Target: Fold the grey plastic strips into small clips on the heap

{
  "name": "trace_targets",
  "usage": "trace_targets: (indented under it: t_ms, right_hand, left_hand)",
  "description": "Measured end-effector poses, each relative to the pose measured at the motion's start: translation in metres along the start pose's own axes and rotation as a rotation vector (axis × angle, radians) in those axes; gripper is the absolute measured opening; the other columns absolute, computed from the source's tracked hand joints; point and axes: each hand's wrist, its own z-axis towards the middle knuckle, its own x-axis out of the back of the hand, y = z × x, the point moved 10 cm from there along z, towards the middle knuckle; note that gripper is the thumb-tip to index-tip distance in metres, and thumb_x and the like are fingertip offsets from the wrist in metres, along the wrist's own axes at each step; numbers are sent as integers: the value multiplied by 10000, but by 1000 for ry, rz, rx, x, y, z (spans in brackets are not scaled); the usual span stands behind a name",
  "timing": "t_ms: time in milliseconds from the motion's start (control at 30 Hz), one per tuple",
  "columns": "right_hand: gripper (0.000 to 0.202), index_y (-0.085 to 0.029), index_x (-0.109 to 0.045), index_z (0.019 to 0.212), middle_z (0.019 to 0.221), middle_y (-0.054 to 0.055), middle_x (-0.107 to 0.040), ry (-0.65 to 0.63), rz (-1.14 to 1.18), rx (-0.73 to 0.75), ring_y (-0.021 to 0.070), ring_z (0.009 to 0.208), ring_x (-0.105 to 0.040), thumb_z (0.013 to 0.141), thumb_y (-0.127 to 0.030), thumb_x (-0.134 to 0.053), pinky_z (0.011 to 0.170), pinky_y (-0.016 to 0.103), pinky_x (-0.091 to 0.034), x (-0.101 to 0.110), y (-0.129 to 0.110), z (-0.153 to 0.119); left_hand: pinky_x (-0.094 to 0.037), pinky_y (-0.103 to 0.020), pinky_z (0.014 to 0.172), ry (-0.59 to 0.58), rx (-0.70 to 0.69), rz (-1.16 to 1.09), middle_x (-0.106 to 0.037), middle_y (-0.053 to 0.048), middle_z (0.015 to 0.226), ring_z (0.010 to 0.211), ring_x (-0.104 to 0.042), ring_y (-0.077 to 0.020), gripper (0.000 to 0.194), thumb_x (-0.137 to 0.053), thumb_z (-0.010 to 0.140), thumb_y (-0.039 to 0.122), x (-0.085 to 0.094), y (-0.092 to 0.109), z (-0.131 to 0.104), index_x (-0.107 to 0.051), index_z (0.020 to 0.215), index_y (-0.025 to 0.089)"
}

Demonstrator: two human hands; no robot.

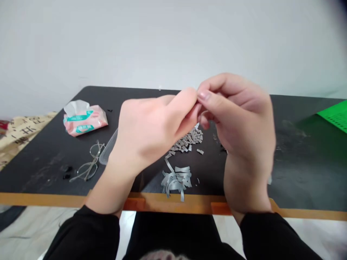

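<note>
My left hand point(153, 128) and my right hand point(241, 115) meet at the fingertips above the table. Each is closed in a pinch, and whatever lies between the fingers is hidden or too small to make out. Below and behind my left hand is a pile of small grey pieces point(189, 140), partly covered by that hand. Nearer the front edge lies a heap of curled silver-grey strips point(177, 180), one of them overhanging the edge.
On the black table point(298, 166) a tissue pack point(85, 121) lies at the left, with eyeglasses point(88, 169) in front of it. The rim of a clear plastic container point(108, 148) shows beside my left wrist. A green sheet point(336, 115) is at the far right.
</note>
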Motion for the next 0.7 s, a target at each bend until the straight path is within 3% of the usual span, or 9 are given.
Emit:
trace_targets:
  t_ms: [100, 200, 267, 333, 400, 433, 500, 633, 700]
  right_hand:
    - [183, -228, -643, 781, 680, -16, -609, -3, 1, -18, 111, 593, -605, 931, -322, -686, 501, 225, -449, -1, 3, 3]
    - [141, -221, -641, 786, 672, -30, -614, -38, 26, -28, 96, 589, -610, 916, -272, -667, 497, 210, -438, -2, 16, 16]
    - [96, -200, -652, 778, 637, -36, -620, -124, 29, -91, 84, 560, -596, 873, -192, -666, 478, 204, -419, -8, 40, 28]
    - [175, -185, -665, 754, 612, -33, -637, -243, -170, -262, 75, 542, -581, 825, -46, -585, 496, 201, -428, -17, 83, 31]
    - [218, -167, -667, 720, 638, -2, -676, -271, -261, -329, 94, 546, -592, 792, 0, -545, 509, 223, -449, -18, 118, 28]
    - [221, -166, -666, 725, 655, 2, -684, -268, -325, -363, 108, 556, -608, 776, 6, -537, 522, 235, -466, -17, 134, 24]
    - [192, -151, -682, 793, 711, 25, -708, -248, -444, -403, 143, 610, -652, 768, 2, -567, 592, 271, -508, -15, 159, 12]
    - [205, -162, -728, 951, 942, 82, -747, -274, -625, -363, 197, 819, -691, 842, -78, -576, 791, 336, -520, -21, 171, -27]
    - [113, -181, -740, 838, 839, 55, -740, -422, -663, -366, 188, 757, -675, 845, -132, -638, 749, 312, -501, -40, 173, -55]
  left_hand:
    - [-138, -297, 539, 17, 73, -42, -355, 32, 503, 483, -406, -109, 362, -497, 996, 331, 5, -3, 1, -628, 689, 191]
    - [-129, -294, 528, -101, 260, -276, -333, 37, 495, 474, -321, -90, 378, -592, 941, 258, -5, -21, 5, -527, 576, 184]
    - [-150, -266, 512, -244, 361, -574, -366, 40, 511, 475, -301, -68, 376, -608, 921, 176, -27, -28, 4, -512, 557, 168]
    - [-186, -225, 492, -397, 453, -968, -424, 33, 558, 481, -318, -46, 362, -559, 950, 149, -60, -26, -5, -551, 588, 150]
    - [-148, -202, 447, -383, 720, -1425, -341, 53, 537, 442, -268, -37, 397, -524, 989, 220, -95, -33, -29, -527, 597, 156]
    - [-127, -196, 420, -392, 918, -1619, -283, 72, 522, 416, -221, -35, 406, -524, 996, 258, -118, -35, -50, -515, 601, 164]
    - [-142, -175, 384, -365, 1373, -1876, -318, 70, 555, 415, -248, -31, 348, -538, 986, 239, -157, -34, -102, -553, 651, 144]
    - [-323, -141, 395, -234, 1633, -1858, -431, 23, 635, 476, -419, -45, 281, -436, 957, 98, -184, -46, -166, -554, 702, 118]
    - [-429, -135, 463, -152, 1699, -1843, -485, -3, 667, 530, -495, -56, 254, -414, 921, 31, -187, -54, -182, -566, 732, 107]
